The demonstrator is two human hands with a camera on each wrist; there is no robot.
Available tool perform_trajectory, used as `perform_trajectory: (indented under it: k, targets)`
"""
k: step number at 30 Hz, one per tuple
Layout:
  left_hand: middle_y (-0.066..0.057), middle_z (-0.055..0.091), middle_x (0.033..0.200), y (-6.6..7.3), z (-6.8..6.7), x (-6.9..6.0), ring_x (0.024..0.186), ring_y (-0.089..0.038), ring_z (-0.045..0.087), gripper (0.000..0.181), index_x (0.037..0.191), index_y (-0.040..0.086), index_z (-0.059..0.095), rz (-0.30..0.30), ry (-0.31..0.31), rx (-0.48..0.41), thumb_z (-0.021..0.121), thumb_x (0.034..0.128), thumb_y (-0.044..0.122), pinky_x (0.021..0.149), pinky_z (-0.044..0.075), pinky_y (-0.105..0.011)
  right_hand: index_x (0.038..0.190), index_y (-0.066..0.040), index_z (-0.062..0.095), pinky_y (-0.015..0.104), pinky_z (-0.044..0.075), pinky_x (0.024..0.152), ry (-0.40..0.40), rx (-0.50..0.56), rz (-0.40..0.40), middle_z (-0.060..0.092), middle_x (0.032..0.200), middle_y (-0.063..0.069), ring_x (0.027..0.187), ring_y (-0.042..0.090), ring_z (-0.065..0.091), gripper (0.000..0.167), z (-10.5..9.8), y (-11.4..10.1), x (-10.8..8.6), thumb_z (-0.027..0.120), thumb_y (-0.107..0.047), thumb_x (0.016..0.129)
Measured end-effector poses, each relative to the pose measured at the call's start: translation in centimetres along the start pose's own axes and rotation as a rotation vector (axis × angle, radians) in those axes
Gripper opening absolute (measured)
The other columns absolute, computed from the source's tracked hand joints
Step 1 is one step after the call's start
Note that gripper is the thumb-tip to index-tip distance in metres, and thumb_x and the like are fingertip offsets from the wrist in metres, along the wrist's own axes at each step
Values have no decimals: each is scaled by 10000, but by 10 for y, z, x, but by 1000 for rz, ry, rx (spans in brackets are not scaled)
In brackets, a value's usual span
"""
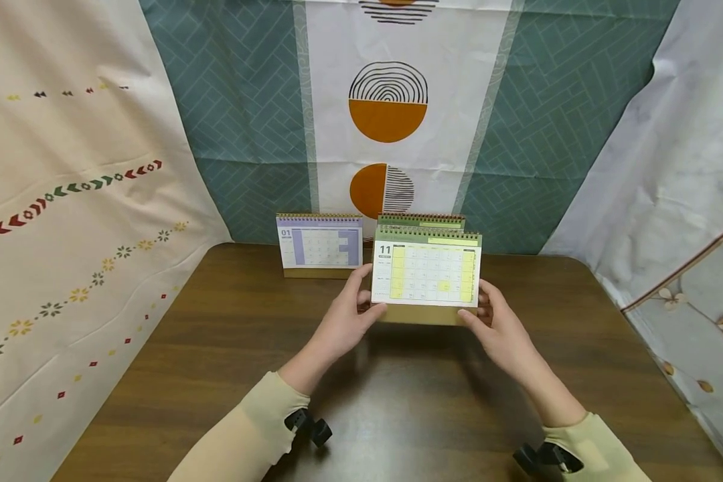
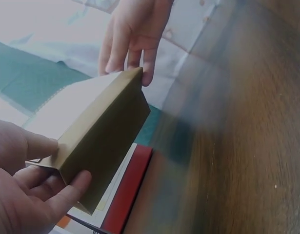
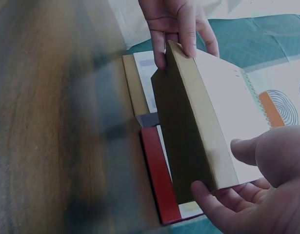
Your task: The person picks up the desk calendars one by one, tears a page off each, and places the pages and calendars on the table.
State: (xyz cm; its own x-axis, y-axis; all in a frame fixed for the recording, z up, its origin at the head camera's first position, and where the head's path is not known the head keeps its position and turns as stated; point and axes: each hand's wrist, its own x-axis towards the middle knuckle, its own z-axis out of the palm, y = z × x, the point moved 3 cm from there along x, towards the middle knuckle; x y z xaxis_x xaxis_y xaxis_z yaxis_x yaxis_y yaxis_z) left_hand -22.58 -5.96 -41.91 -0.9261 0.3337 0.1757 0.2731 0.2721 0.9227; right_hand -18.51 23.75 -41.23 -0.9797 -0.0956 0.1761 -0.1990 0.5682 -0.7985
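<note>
Both hands hold a green desk calendar (image 1: 428, 274) with page 11 showing, lifted off the table. The left hand (image 1: 346, 318) pinches its left end, thumb on the front; the right hand (image 1: 506, 335) grips the right end the same way. The wrist views show the calendar's gold-brown base (image 2: 108, 131), with the left fingers curled at the near end and the right hand (image 3: 267, 180) around the other. Behind it, partly hidden, is another calendar with a green top (image 1: 422, 219); the wrist views show a red base (image 3: 162, 175) there.
A purple calendar (image 1: 320, 244) with page 01 stands at the back of the brown wooden table (image 1: 229, 348), left of the held one. Patterned cloths (image 1: 253, 120) hang behind the table and along both sides.
</note>
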Motion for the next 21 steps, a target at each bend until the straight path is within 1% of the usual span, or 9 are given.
perform_trajectory:
  k: [3, 5, 8, 12, 16, 21]
  targets:
    - [-37, 801, 1109, -2, -3, 1, 928, -232, 618, 788, 1721, 223, 282, -15, 25, -10, 732, 1083, 110, 806, 486, -396, 1697, 11, 265, 571, 523, 1046, 18, -26, -2, 545, 1490, 259, 1292, 433, 591, 767, 3, 0, 5, 719, -106, 1090]
    - [-45, 801, 1127, -3, -5, 2, 959, -225, 615, 777, 1719, 189, 296, -23, 38, -17, 732, 1082, 103, 816, 488, -385, 1699, 3, 278, 599, 510, 1072, 34, -37, -9, 559, 1476, 260, 1296, 437, 595, 764, 5, -1, 9, 722, -75, 1082]
    - [-66, 808, 1146, -4, -8, 3, 980, -222, 611, 656, 1653, 124, 420, -15, 55, -27, 730, 1077, 77, 825, 481, -378, 1707, -22, 295, 602, 508, 1084, 58, -46, -29, 590, 1454, 246, 1286, 421, 610, 764, 7, -2, 14, 725, -58, 1076]
    - [-56, 818, 1142, -3, -10, 4, 931, -221, 591, 408, 1468, 73, 595, 2, 65, -15, 719, 1079, 63, 790, 447, -373, 1730, -79, 299, 587, 508, 1071, 91, -39, -50, 626, 1419, 212, 1250, 394, 615, 787, 9, -4, 18, 730, -57, 1072]
    - [-38, 825, 1123, -1, -13, 4, 928, -227, 589, 293, 1352, 64, 637, 7, 86, -6, 730, 1074, 67, 801, 445, -374, 1759, -142, 260, 591, 516, 1044, 112, -25, -65, 622, 1413, 200, 1232, 397, 611, 826, 12, -5, 21, 720, -56, 1078]
    - [-62, 824, 1163, 1, -15, 4, 963, -238, 614, 276, 1318, 47, 639, -6, 113, -23, 742, 1062, 53, 824, 469, -373, 1773, -179, 218, 576, 525, 995, 134, -22, -78, 579, 1462, 184, 1225, 387, 600, 850, 18, -7, 25, 707, -61, 1087]
